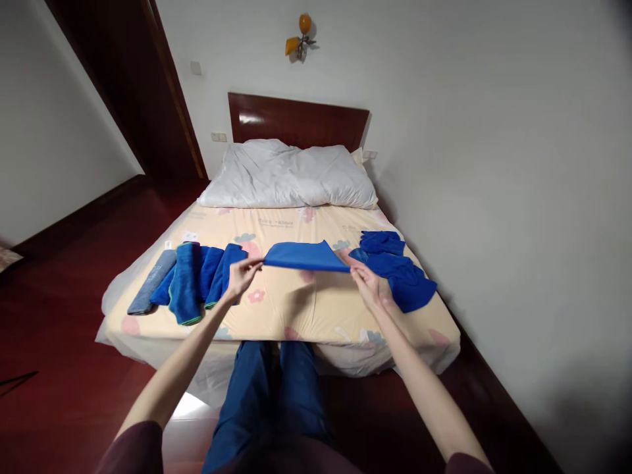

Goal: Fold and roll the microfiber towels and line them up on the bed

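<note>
A blue cloth (306, 255) is stretched between my two hands, held a little above the bed, its near edge pulled straight. My left hand (241, 275) pinches its left corner. The right corner is gripped by my right hand (366, 283), fingers closed on it. To the left lie several folded or rolled towels, among them a blue towel with green edging (185, 283) and a grey-blue one (152, 282). On the right, crumpled blue cloths (402, 273) lie in a loose heap.
The bed (276, 316) has a pale patterned sheet. White bedding (291, 174) lies across its far end, against a dark wooden headboard (301, 122). A white wall (518, 197) runs along the right side. My legs (276, 395) stand against the bed's near edge.
</note>
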Motion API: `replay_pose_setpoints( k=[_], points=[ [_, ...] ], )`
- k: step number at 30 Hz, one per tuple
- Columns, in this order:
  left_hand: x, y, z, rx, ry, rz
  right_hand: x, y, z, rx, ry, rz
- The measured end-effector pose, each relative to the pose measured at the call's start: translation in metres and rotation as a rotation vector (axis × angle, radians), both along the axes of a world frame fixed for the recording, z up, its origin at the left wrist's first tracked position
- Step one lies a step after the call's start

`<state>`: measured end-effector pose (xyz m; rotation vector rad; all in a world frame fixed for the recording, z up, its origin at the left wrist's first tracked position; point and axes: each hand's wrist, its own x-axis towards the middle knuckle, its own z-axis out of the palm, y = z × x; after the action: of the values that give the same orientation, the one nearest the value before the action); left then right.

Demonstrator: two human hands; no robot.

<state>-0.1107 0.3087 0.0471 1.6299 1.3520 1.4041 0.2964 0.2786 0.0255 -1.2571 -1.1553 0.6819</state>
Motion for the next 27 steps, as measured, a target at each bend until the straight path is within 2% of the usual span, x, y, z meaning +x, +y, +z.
replay_pose_setpoints(
  k=[4, 6, 8, 9, 11, 14, 18, 27],
  points=[
    [-0.001, -0.058, -0.1, -0.259, 0.104, 0.02, -0.022, -0.047, -0.094, -0.244, 0.036, -0.004],
    [0.0, -0.081, -0.144, -0.38, 0.132, -0.009, -0.032, -0.067, -0.131, -0.353, 0.054, -0.007],
    [0.001, -0.095, -0.174, -0.47, 0.121, -0.014, -0.039, -0.08, -0.155, -0.393, 0.062, -0.012],
    [0.002, -0.098, -0.182, -0.496, 0.1, 0.006, -0.041, -0.082, -0.162, -0.398, 0.066, -0.017],
    [0.004, -0.097, -0.189, -0.531, 0.047, 0.063, -0.043, -0.083, -0.169, -0.405, 0.082, -0.039],
    [0.008, -0.086, -0.184, -0.571, -0.003, 0.119, -0.044, -0.078, -0.171, -0.421, 0.109, -0.075],
    [0.01, -0.08, -0.18, -0.603, -0.003, 0.114, -0.042, -0.08, -0.17, -0.443, 0.137, -0.088],
    [-0.005, -0.116, -0.19, -0.58, -0.056, 0.048, -0.027, -0.115, -0.173, -0.454, 0.221, 0.023]
  ],
)
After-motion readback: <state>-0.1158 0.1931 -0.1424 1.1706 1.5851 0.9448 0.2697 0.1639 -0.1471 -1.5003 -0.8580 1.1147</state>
